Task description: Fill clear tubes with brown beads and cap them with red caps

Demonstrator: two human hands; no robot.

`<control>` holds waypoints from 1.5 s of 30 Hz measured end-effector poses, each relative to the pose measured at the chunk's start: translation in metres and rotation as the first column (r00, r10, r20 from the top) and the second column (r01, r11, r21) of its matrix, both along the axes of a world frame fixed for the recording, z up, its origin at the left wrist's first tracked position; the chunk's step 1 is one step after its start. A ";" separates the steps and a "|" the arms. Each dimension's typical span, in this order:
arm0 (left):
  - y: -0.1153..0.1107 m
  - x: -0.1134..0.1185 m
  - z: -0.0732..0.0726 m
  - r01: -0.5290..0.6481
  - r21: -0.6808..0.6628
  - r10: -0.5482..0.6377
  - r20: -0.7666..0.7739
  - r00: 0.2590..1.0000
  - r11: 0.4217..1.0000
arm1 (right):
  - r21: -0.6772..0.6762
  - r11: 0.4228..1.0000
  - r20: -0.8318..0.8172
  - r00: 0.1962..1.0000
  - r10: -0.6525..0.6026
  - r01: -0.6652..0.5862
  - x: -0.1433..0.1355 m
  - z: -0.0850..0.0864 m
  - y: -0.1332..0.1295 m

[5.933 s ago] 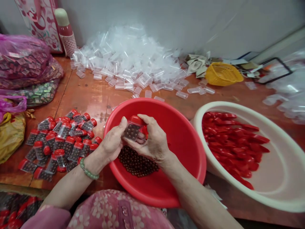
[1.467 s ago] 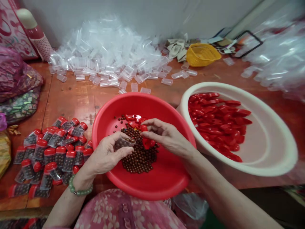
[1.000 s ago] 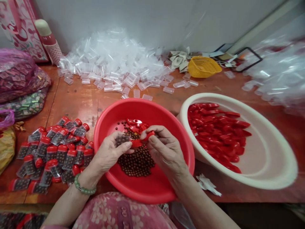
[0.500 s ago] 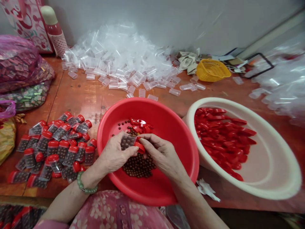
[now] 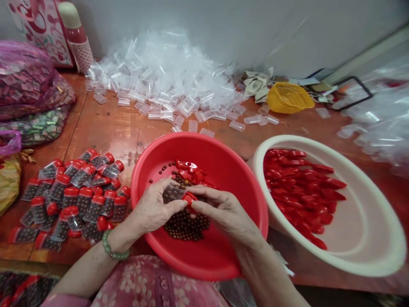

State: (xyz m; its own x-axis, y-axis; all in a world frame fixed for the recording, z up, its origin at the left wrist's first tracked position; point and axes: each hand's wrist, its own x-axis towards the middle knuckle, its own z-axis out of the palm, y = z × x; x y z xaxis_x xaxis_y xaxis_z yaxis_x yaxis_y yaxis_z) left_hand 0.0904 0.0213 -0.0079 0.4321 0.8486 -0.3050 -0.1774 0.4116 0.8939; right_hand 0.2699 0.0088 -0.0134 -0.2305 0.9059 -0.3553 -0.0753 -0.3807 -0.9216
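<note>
Over the red basin (image 5: pixel 236 187), my left hand (image 5: pixel 156 207) is closed around a small clear container (image 5: pixel 173 194) full of brown balls. My right hand (image 5: pixel 220 209) pinches a red cap (image 5: pixel 189 198) at the container's open end; the fingers partly hide where the two meet. Below the hands lies a heap of loose brown balls (image 5: pixel 187 226), with more red caps (image 5: pixel 193 172) behind them in the basin.
Capped, filled containers (image 5: pixel 84 198) lie in a pile at left. A white basin (image 5: pixel 361 213) of red caps stands at right. Behind are clear empty containers (image 5: pixel 166 76), a yellow basket (image 5: pixel 289 98) and a bottle (image 5: pixel 76 38). Plastic bags (image 5: pixel 25 81) sit at far left.
The red cap now sits more squarely against the container's end, and my right fingers have closed in around it. The view has shifted slightly.
</note>
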 end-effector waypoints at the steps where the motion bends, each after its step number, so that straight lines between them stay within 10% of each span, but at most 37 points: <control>1: 0.000 -0.001 0.000 0.004 -0.011 -0.004 0.021 1.000 1.000 | 0.023 1.000 0.028 0.999 -0.017 0.016 0.001 0.000 -0.001; 6: 0.001 -0.006 0.001 0.089 -0.031 -0.087 0.077 0.993 0.996 | 0.291 0.946 0.168 0.966 -0.196 0.142 0.004 0.012 0.003; 10: 0.000 -0.007 -0.001 0.176 -0.013 -0.174 0.077 0.982 0.984 | 0.509 0.860 0.292 0.944 -0.154 -0.018 0.001 0.028 0.012; 22: 0.003 -0.005 0.001 0.189 -0.025 -0.188 0.029 0.982 0.982 | 0.504 0.720 0.657 0.753 0.038 -0.476 0.023 0.052 0.018; 30: 0.003 -0.006 0.000 0.165 -0.065 -0.155 0.132 0.979 0.984 | 0.648 0.760 0.364 0.898 -0.245 -0.056 -0.016 0.034 0.013; 45: 0.002 -0.009 -0.004 0.211 -0.056 -0.193 0.236 0.953 0.976 | 0.577 0.805 0.310 0.875 -0.371 0.137 -0.042 0.022 0.005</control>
